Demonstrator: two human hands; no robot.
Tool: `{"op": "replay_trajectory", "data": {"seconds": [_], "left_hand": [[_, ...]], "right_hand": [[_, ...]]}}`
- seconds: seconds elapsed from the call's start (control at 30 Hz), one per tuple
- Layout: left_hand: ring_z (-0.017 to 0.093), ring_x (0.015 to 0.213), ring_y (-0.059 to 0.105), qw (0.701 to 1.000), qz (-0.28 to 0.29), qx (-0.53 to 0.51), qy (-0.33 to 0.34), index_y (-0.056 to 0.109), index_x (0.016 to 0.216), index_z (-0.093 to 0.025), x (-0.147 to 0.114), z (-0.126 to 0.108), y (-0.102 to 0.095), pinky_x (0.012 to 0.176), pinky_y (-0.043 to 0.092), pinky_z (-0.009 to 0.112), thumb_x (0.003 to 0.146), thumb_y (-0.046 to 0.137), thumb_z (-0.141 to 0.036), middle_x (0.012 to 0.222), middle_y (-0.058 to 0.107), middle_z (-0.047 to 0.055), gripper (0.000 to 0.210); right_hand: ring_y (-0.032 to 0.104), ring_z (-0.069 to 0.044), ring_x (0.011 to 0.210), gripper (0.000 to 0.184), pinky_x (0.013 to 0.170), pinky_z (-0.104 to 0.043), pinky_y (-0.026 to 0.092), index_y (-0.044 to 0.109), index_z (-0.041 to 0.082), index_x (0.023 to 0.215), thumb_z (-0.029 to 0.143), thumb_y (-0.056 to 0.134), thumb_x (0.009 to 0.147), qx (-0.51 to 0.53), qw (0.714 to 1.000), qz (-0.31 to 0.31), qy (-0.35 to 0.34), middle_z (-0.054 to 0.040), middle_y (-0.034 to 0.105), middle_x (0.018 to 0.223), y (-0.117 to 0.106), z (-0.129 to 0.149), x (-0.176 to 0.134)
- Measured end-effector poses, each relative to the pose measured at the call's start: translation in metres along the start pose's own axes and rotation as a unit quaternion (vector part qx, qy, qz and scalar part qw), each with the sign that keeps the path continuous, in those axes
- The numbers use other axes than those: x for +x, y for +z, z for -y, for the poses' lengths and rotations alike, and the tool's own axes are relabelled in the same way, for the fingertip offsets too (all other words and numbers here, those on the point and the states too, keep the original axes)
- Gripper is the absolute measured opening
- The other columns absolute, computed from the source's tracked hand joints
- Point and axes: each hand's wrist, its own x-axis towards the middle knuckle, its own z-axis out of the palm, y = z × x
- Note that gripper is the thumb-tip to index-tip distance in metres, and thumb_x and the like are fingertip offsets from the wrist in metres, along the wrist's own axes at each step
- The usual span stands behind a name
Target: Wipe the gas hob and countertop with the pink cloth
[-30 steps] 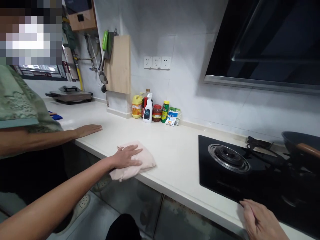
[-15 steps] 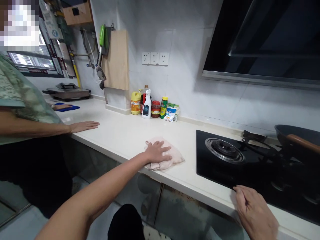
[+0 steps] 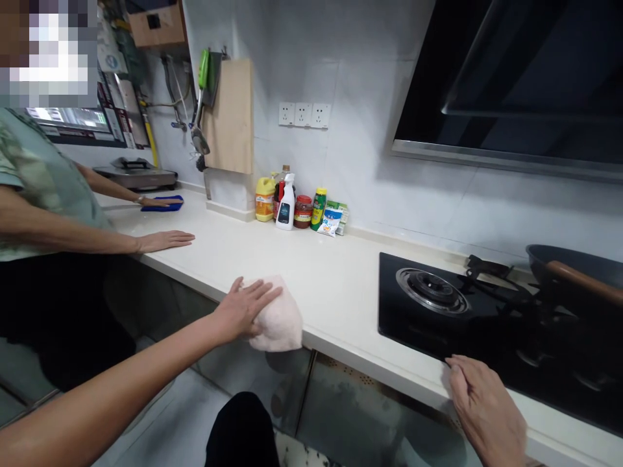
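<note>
My left hand [image 3: 244, 309] lies flat with its fingers spread over a pale pink cloth [image 3: 280, 321] at the front edge of the white countertop [image 3: 335, 279]. Part of the cloth hangs past that edge. At the lower right, my right hand [image 3: 487, 405] rests on the counter's front edge beside the black gas hob [image 3: 389, 295]. Its fingers are closed and partly hidden, and no object shows in them.
A person at the left presses a blue cloth [image 3: 170, 203] on the counter. Along the wall stand a yellow jug [image 3: 265, 200], a white spray bottle [image 3: 285, 206], a red-lidded jar [image 3: 302, 213] and a green bottle [image 3: 318, 209]. A wok [image 3: 540, 258] sits on the hob.
My left hand and the pink cloth have slid left and toward the front edge. The other person's blue cloth has shifted right. My right hand stays near the hob.
</note>
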Motion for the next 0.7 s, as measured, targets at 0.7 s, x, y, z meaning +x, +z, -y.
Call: {"op": "replay_trajectory", "data": {"seconds": [0.7], "left_hand": [[0.038,0.117,0.045,0.995,-0.076,0.060,0.027,0.040,0.144,-0.019,0.013,-0.125,0.014,0.106,0.024,0.067,0.076,0.073,-0.038,0.131,0.053,0.017,0.078]], "right_hand": [[0.067,-0.028,0.092,0.037,0.072,-0.039,0.049,0.074,0.024,0.096,0.050,0.047,0.094,0.129,0.961,-0.048,0.238,-0.0065,0.073,0.107,-0.046,0.007,-0.023]]}}
